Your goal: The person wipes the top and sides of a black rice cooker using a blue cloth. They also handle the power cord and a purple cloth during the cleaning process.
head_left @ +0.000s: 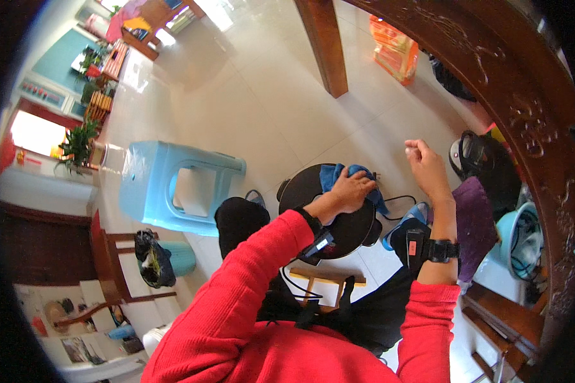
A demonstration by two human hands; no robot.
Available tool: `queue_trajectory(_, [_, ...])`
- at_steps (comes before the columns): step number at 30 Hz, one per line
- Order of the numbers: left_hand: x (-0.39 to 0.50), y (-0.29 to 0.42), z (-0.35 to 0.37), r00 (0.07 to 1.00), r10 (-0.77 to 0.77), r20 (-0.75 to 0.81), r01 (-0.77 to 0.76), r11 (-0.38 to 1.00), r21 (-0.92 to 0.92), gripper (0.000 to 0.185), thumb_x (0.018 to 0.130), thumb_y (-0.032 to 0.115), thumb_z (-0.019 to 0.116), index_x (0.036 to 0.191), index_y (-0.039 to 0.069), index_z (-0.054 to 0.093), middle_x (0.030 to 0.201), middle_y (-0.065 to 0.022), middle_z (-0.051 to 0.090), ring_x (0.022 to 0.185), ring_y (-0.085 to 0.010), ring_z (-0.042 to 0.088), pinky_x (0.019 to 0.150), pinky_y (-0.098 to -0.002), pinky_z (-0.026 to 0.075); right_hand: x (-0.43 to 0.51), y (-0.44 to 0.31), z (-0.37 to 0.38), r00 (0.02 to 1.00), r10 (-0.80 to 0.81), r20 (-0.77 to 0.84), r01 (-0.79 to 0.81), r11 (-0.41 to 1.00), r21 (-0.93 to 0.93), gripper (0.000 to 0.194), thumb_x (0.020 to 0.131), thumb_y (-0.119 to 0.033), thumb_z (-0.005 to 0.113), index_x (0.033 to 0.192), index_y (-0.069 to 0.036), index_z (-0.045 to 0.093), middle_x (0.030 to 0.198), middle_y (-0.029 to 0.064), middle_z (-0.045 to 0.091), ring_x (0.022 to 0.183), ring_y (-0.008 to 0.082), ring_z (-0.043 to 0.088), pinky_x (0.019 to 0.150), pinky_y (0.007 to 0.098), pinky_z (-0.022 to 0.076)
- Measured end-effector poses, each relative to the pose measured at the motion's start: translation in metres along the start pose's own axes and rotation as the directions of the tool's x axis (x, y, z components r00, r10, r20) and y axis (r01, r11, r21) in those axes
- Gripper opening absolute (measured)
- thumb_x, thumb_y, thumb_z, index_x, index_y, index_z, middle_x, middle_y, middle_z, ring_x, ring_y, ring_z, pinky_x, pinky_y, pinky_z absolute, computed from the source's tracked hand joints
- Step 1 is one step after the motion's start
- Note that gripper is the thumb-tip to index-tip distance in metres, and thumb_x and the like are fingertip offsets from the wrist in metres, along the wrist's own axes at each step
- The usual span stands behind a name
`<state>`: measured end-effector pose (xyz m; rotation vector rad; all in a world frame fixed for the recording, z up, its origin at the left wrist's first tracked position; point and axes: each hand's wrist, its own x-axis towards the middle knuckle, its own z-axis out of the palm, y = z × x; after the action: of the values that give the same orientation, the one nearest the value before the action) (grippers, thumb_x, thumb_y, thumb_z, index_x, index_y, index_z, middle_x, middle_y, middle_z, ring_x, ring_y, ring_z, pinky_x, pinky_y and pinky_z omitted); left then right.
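Observation:
My left hand [349,192] presses a crumpled blue cloth [333,174] against the upper part of a round black electric pan [294,194]. This pan has side handles and rests low between my knees; my left forearm hides some of it. To the pan's right, my right hand [425,167] hangs in the air, apart from the cloth, with its fingers loosely curled and nothing visible in it. A black power cord [402,197] runs out beside the pan, near my blue slipper [414,213].
A light-blue plastic stool [148,186] stands at left, with a lined bin [182,258] below it. Carved dark wood [522,91] curves along the right. Beneath it are an orange bag [395,50], a black appliance [488,163], purple cloth [472,225] and a blue basin [508,239].

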<state>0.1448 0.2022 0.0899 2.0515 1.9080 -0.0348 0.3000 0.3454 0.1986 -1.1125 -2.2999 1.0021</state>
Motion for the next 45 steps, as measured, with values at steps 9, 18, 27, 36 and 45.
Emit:
queue_trajectory(9, [-0.056,-0.122,0.01,0.846,-0.533,0.011,0.465,0.726,-0.506,0.043,0.085,0.012,0.048,0.129,0.012,0.045,0.121,-0.0159,0.058,0.115,-0.0363,0.052,0.09,-0.0497,0.043,-0.004,0.01,0.089,0.964,-0.01,0.267,0.048,0.99,-0.135,0.027,0.093,-0.024,0.05,0.113,-0.007,0.058,0.103,0.0171,0.064,0.097,0.0341,0.06,0.083,0.0419,0.0467])
queue_trajectory(18, [-0.142,-0.142,0.07,0.737,-0.675,-0.036,0.318,0.394,-0.862,0.038,0.086,0.014,0.048,0.122,0.006,0.049,0.113,-0.0214,0.061,0.109,-0.0378,0.056,0.092,-0.0442,0.042,-0.081,0.022,0.201,0.939,-0.333,0.09,0.339,0.84,-0.425,0.039,0.098,-0.031,0.04,0.133,-0.017,0.048,0.145,0.0113,0.038,0.134,0.0302,0.033,0.107,0.0444,0.0285])
queue_trajectory(27, [-0.217,-0.067,0.117,0.559,-0.823,0.105,0.075,-0.076,-0.994,0.04,0.088,0.01,0.047,0.128,0.008,0.042,0.112,-0.0135,0.057,0.109,-0.0259,0.052,0.097,-0.036,0.039,-0.083,0.022,0.205,0.94,-0.328,0.1,0.338,0.836,-0.432,0.038,0.098,-0.027,0.038,0.134,-0.018,0.049,0.146,0.0089,0.038,0.135,0.0295,0.033,0.106,0.045,0.0295])
queue_trajectory(36, [-0.211,-0.034,0.15,0.271,-0.884,0.382,0.04,-0.386,-0.922,0.049,0.086,0.01,0.05,0.134,0.008,0.039,0.119,-0.0167,0.058,0.104,-0.0279,0.059,0.087,-0.0397,0.049,-0.08,0.025,0.208,0.922,-0.372,0.111,0.383,0.826,-0.414,0.039,0.097,-0.026,0.04,0.134,-0.015,0.049,0.145,0.0109,0.039,0.134,0.0313,0.035,0.108,0.0441,0.0288])
queue_trajectory(45, [-0.19,-0.092,0.147,0.365,-0.76,0.538,-0.243,-0.635,-0.733,0.044,0.079,0.011,0.05,0.123,0.008,0.049,0.106,-0.0136,0.059,0.097,-0.0256,0.056,0.088,-0.0382,0.044,-0.078,0.025,0.212,0.917,-0.377,0.128,0.395,0.823,-0.408,0.039,0.094,-0.017,0.043,0.132,-0.01,0.05,0.144,0.0133,0.039,0.134,0.0338,0.035,0.11,0.0458,0.0275])
